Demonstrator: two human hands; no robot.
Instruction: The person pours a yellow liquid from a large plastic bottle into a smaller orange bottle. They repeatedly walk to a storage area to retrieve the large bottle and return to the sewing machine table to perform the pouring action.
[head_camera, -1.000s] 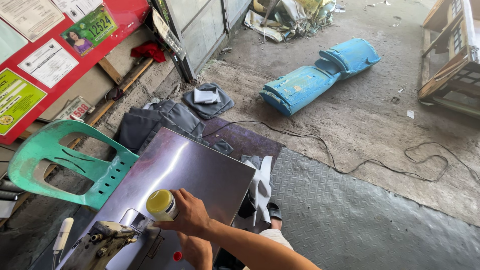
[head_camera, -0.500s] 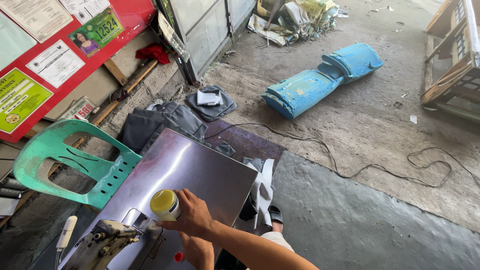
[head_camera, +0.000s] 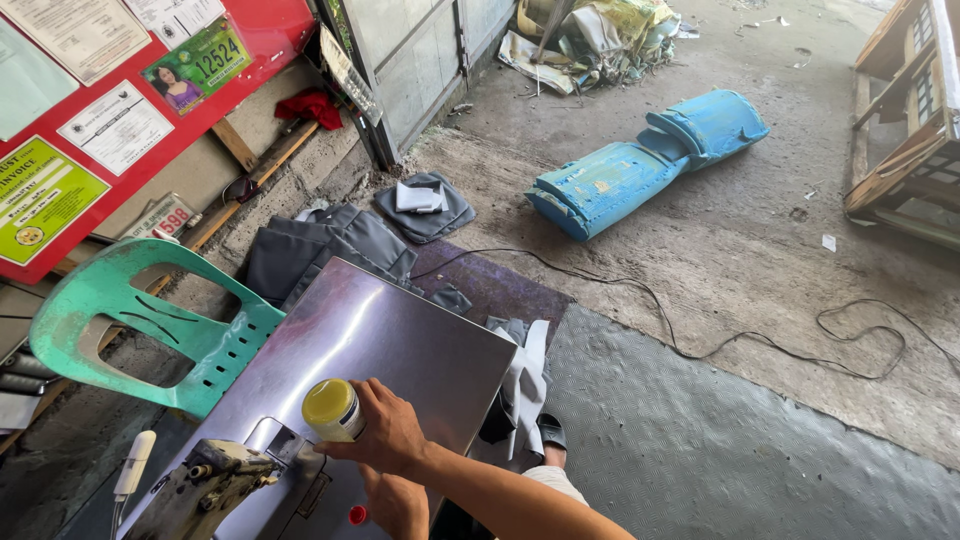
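My right hand (head_camera: 388, 435) grips a small jar with a yellow lid (head_camera: 333, 409) from the side and holds it upright over the shiny metal tabletop (head_camera: 400, 345). My left hand (head_camera: 398, 503) lies lower, partly hidden under the right forearm, beside a small red cap (head_camera: 355, 516). Whether it holds anything is unclear. A worn sewing machine head (head_camera: 205, 478) stands just left of the jar.
A green plastic chair (head_camera: 130, 330) stands left of the table, with grey fabric pieces (head_camera: 330, 245) behind it. White and grey cloth (head_camera: 522, 375) hangs off the table's right edge above my sandalled foot (head_camera: 548, 432). A blue padded cushion (head_camera: 640, 165) and a black cable (head_camera: 760, 345) lie on the concrete floor.
The view has shifted slightly. My right hand and the jar stay in nearly the same spot on the table.
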